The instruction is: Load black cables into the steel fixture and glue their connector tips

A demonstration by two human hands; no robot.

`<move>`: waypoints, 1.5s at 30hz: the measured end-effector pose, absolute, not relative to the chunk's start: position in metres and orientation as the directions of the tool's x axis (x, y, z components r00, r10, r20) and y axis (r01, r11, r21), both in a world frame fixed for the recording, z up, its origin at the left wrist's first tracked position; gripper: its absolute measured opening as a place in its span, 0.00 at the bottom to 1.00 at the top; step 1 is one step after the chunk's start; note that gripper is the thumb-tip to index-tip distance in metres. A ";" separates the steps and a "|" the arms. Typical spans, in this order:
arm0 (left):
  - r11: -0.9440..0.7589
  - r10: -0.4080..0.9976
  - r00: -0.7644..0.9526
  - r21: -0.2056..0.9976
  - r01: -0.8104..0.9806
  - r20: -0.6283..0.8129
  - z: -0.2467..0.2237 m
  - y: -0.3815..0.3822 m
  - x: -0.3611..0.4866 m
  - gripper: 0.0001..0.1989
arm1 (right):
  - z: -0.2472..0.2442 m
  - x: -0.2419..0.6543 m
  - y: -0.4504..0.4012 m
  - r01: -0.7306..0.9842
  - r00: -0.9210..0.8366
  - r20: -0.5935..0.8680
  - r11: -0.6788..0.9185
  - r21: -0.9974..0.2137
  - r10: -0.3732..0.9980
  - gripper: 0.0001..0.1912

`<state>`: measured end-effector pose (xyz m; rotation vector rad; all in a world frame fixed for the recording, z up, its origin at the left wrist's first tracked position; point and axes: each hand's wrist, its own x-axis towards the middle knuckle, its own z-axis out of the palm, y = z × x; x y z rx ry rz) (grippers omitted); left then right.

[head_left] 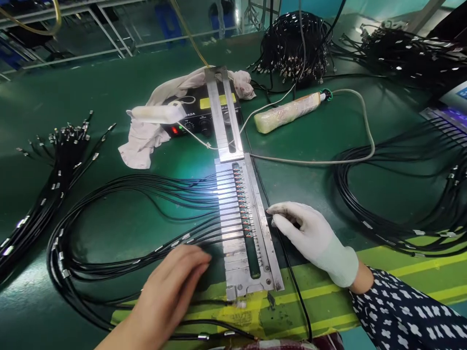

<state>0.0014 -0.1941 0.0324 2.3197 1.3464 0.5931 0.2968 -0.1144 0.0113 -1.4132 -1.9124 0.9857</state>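
A slotted metal fixture [233, 262] lies upright in view on the table, with a row of black cables [171, 184] laid across it from the left. Their small orange and white ends line up along its slot. My left hand [175, 287], bare, is beside the fixture's lower left, over the cables. Its fingers are curled together, and anything between them is hidden. My right hand [310, 238], in a white glove, is at the fixture's right edge, thumb and forefinger tips pinched close. Whatever they may hold is too small to tell.
Behind the fixture are a black control box [204, 127], a cloth [136, 146] and a wrapped handle [288, 113] on a cord. Cable bundles lie at left [47, 189], back [295, 43] and right [365, 214]. Yellow-green tape [328, 304] covers the front edge.
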 end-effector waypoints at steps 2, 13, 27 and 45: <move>-0.552 0.826 0.526 0.483 0.680 0.204 0.029 -0.180 0.014 0.16 | 0.011 0.297 -0.114 0.546 -0.288 0.013 0.175 -0.819 0.958 0.09; -0.700 0.689 0.702 0.415 0.581 0.180 0.018 -0.163 0.024 0.16 | 0.012 0.297 -0.113 0.552 -0.300 0.044 0.211 -0.807 0.953 0.07; -0.667 0.743 0.641 0.288 0.687 0.192 0.018 -0.185 0.017 0.23 | 0.009 0.297 -0.115 0.543 -0.295 0.055 0.214 -0.812 0.954 0.07; -0.651 0.754 0.616 0.385 0.654 0.228 0.023 -0.177 0.017 0.18 | 0.010 0.301 -0.128 0.543 -0.300 0.042 0.207 -0.814 0.953 0.08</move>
